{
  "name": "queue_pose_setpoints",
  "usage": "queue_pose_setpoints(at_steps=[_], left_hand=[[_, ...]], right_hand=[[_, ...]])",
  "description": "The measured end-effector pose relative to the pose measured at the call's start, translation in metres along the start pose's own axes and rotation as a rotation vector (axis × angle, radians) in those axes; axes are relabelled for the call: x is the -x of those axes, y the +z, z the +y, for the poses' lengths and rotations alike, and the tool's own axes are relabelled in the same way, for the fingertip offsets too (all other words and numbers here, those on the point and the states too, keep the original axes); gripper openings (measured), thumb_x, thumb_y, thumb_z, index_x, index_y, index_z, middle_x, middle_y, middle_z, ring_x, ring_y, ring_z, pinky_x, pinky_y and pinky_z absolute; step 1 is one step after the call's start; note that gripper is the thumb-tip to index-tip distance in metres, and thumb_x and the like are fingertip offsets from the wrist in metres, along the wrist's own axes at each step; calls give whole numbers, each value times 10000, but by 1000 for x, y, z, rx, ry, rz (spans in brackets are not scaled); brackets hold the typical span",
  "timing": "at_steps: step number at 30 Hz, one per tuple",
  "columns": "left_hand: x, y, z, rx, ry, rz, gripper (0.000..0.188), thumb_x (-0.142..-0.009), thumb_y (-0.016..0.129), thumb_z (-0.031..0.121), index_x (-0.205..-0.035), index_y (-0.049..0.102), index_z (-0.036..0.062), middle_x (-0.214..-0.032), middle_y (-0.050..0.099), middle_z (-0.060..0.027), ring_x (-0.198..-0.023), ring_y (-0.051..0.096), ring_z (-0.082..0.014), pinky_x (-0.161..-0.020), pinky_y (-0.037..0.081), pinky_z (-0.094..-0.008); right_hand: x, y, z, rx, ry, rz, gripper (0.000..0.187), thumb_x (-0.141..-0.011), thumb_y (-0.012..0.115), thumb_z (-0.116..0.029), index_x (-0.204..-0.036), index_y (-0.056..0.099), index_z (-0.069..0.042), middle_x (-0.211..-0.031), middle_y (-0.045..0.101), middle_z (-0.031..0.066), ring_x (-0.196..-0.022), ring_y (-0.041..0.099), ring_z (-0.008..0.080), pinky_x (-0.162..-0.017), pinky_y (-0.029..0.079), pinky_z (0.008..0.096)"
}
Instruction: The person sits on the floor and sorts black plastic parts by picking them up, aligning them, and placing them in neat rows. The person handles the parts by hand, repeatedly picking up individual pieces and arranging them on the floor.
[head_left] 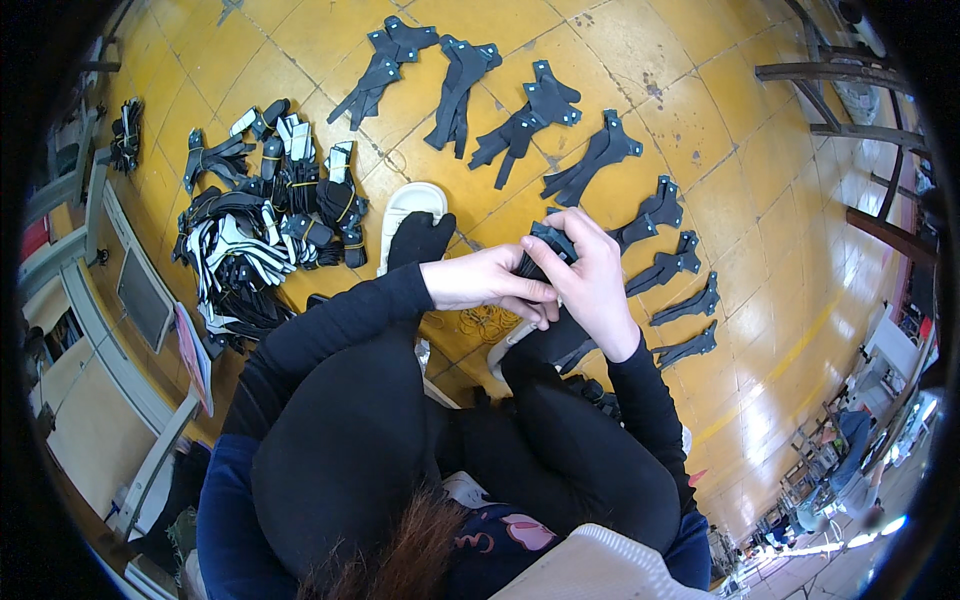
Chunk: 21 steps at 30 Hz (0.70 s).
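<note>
A small stack of dark, flat cut pieces (553,240), apparently fabric, is held between my two hands above my knees. My left hand (485,280) grips its lower left side, thumb and fingers closed. My right hand (592,275) closes round it from the right, thumb across the front. The lower part of the stack is hidden by my fingers. Below the hands, a heap of thin yellow bands (487,322) lies on the floor. Just beyond, a pile of similar Y-shaped dark pieces (640,225) spreads out.
More dark piles, such as this far one (464,85), curve across the yellow tiled floor (700,120). To the left sits a heap of banded black and white bundles (240,245). My foot rests in a white slipper (402,203). Brown metal legs (830,75) stand at the right.
</note>
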<state>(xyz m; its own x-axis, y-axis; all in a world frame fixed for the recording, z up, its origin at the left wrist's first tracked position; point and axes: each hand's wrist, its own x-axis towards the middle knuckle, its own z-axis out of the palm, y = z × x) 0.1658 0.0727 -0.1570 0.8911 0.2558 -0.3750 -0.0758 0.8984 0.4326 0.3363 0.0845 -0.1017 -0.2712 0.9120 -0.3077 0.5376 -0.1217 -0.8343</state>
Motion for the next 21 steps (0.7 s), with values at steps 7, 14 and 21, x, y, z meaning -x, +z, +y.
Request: queue_pose_setpoints(at_steps=[7, 14, 21], left_hand=[[4, 6, 6, -185, -29, -33, 254, -918, 619, 265, -1014, 593, 32, -895, 645, -55, -810, 628, -145, -736, 518, -284], [-2, 7, 4, -173, 182, 119, 271, -910, 613, 106, -1123, 476, 10, -941, 651, -90, -852, 655, -158, -766, 533, -288], [5, 9, 7, 110, 202, 95, 348, -950, 551, 151, -1255, 434, 28, -1106, 614, -149, -939, 655, -225, -834, 541, -347]], right_hand=[[0, -1, 0, -168, -207, -218, 165, -835, 625, -101, -950, 588, 11, -884, 592, 129, -882, 586, 288, -758, 456, 333], [-2, -2, 0, -176, 73, 24, 212, -803, 659, -130, -946, 630, 23, -818, 648, 128, -708, 634, 194, -631, 485, 294], [-3, -5, -1, -312, 167, 62, 236, -815, 677, -97, -1025, 637, 3, -876, 673, 102, -739, 624, 127, -625, 491, 269]])
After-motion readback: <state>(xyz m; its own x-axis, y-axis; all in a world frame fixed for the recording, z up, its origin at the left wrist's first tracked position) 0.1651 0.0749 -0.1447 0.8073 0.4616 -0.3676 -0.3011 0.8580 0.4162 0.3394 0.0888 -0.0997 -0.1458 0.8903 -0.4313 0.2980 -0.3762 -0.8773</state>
